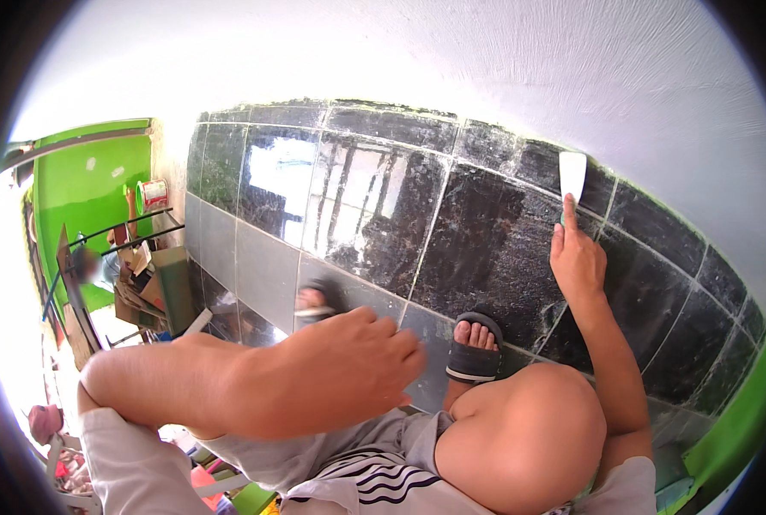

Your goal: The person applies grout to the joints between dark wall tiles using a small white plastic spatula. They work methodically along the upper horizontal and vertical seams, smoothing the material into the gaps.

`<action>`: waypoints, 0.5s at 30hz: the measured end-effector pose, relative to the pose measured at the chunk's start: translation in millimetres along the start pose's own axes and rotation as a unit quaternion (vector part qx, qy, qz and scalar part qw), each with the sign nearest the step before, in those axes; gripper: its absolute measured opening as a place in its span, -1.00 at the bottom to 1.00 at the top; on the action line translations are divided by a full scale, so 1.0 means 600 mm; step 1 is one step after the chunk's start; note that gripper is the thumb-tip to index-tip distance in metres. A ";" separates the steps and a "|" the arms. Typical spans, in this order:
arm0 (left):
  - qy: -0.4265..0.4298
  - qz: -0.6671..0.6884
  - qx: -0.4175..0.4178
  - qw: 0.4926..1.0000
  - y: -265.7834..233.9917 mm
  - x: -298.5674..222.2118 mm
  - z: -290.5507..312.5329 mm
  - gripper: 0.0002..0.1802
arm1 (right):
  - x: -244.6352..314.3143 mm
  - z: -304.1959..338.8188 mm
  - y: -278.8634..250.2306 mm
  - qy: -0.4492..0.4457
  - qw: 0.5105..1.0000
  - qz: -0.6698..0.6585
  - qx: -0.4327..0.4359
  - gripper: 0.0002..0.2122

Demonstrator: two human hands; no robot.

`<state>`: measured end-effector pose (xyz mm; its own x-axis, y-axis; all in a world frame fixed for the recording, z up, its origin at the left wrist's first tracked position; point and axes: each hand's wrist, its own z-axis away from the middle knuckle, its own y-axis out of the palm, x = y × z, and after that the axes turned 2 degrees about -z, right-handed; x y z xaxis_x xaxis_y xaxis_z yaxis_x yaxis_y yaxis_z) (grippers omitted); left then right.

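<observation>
My right hand (580,257) is closed round the handle of a putty knife (574,175), with the index finger stretched along its pale, flared blade. The blade lies at the top edge of the black wall tiles (494,232), where they meet the white wall (657,129). Most of the handle is hidden under the hand; a bit of green shows. My left hand (361,360) is curled closed in front of my lap, away from the tiles. Its palm is hidden, so whether it holds anything does not show.
Below the black tiles runs a row of grey tiles (267,257), near my sandalled feet (475,343). Left are a green wall (91,184), a paint bucket (153,196), cardboard boxes (170,287) and another person (99,266), blurred. A green surface (743,412) stands at right.
</observation>
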<state>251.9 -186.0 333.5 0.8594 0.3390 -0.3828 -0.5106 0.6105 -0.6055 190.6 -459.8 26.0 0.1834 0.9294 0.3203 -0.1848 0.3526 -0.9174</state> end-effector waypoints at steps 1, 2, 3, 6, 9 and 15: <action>0.000 -0.008 -0.023 1.000 -0.004 -0.002 -0.008 -0.46 | -0.014 0.000 -0.007 -0.003 1.000 0.010 0.003 -0.41; 0.000 -0.017 -0.046 0.999 -0.007 -0.002 -0.015 -0.45 | -0.025 0.000 -0.015 -0.004 1.000 0.019 0.006 -0.41; 0.001 -0.026 -0.067 0.997 -0.008 -0.004 -0.019 -0.45 | -0.034 0.000 -0.021 -0.005 1.000 0.027 0.008 -0.42; 0.007 0.028 -0.073 0.997 0.011 -0.009 -0.013 -0.44 | -0.037 0.003 -0.027 0.010 0.999 0.031 0.025 -0.43; 0.010 0.068 -0.050 0.996 0.044 0.017 0.003 -0.47 | -0.037 0.011 -0.025 0.030 0.998 0.034 0.038 -0.42; -0.105 0.125 -0.061 0.985 0.123 0.161 0.044 -0.52 | 0.009 -0.004 -0.034 0.096 0.985 0.052 0.137 -0.37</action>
<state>297.7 -89.3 270.2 0.6869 0.6167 -0.3846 -0.6953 0.4035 -0.5948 197.7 -462.5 45.9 0.3242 0.9333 0.1543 -0.4602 0.2981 -0.8363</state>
